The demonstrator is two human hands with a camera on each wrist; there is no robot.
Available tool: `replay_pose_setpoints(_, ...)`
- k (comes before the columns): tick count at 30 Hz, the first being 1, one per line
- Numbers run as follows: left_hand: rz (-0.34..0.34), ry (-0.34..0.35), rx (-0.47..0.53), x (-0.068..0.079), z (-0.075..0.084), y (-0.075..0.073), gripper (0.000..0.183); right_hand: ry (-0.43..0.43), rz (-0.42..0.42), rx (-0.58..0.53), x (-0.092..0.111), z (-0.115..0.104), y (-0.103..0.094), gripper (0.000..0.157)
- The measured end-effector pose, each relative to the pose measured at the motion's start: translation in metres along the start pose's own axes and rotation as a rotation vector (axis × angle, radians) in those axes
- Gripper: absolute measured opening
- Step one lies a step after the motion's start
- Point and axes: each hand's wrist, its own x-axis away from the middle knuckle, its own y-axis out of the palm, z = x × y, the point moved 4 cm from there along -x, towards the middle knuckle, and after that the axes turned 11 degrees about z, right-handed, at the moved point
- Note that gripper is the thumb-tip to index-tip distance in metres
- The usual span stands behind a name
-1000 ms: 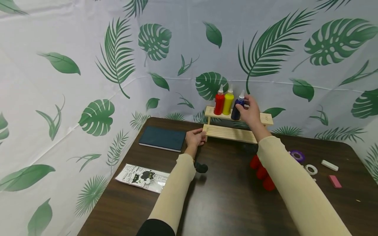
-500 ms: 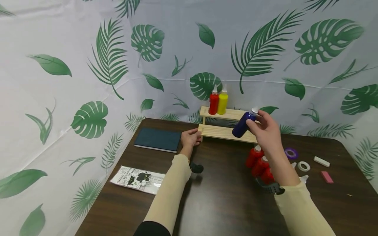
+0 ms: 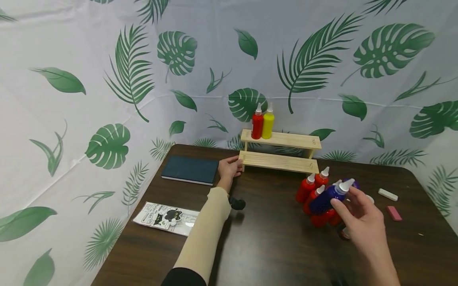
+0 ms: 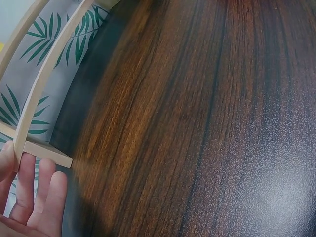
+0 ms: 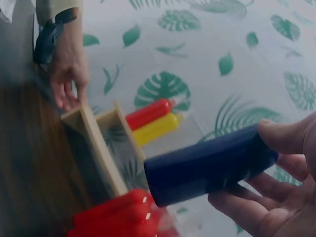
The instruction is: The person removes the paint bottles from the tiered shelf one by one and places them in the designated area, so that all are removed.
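My right hand (image 3: 368, 222) holds a blue squeeze bottle (image 3: 323, 200) with a white nozzle cap, tilted, thumb and fingers around its upper part. In the head view it overlaps a cluster of red squeeze bottles (image 3: 305, 190) on the table. My left hand (image 3: 229, 169) grips the left end of a two-step wooden rack (image 3: 279, 162); the left wrist view has the thumb and fingers (image 4: 52, 200) at the board's end. On the rack's upper step stand a red bottle (image 3: 257, 126) and a yellow bottle (image 3: 268, 126), side by side at the left.
A dark notebook (image 3: 191, 169) lies left of the rack, with a cat-print packet (image 3: 166, 216) nearer the front. At the right lie a white stick-like block (image 3: 388, 194) and a pink eraser (image 3: 394, 213). A leaf-print cloth (image 3: 214, 51) hangs behind the table.
My right hand has lifted the blue bottle off the upper step and carried it right and forward, over beside the red bottles. My left hand has stayed at the rack's end.
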Motion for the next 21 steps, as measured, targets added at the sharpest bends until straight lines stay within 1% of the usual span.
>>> replay_pose_setpoints(1,-0.002,0.001,0.001,0.000,0.000,0.000,0.021,0.005,0.018,-0.008,0.004,0.006,-0.003,0.052)
replay_pose_setpoints(4,-0.005,0.005,0.001,0.001,0.000,0.002,0.021,-0.001,0.028,-0.013,0.014,0.021,-0.010,0.052)
replay_pose_setpoints(9,0.004,-0.001,-0.012,0.001,-0.002,0.001,0.021,-0.027,0.024,0.046,0.026,0.043,-0.015,0.050)
replay_pose_setpoints(13,-0.009,-0.001,-0.003,0.000,-0.001,0.000,0.022,0.008,0.060,0.070,0.026,0.059,-0.013,0.049)
replay_pose_setpoints(17,-0.023,-0.015,0.004,-0.002,0.000,0.001,0.021,0.038,0.137,0.075,0.025,0.072,-0.007,0.046)
replay_pose_setpoints(21,-0.021,-0.009,0.000,-0.003,0.000,0.000,0.020,0.033,0.153,0.084,0.026,0.081,0.000,0.044)
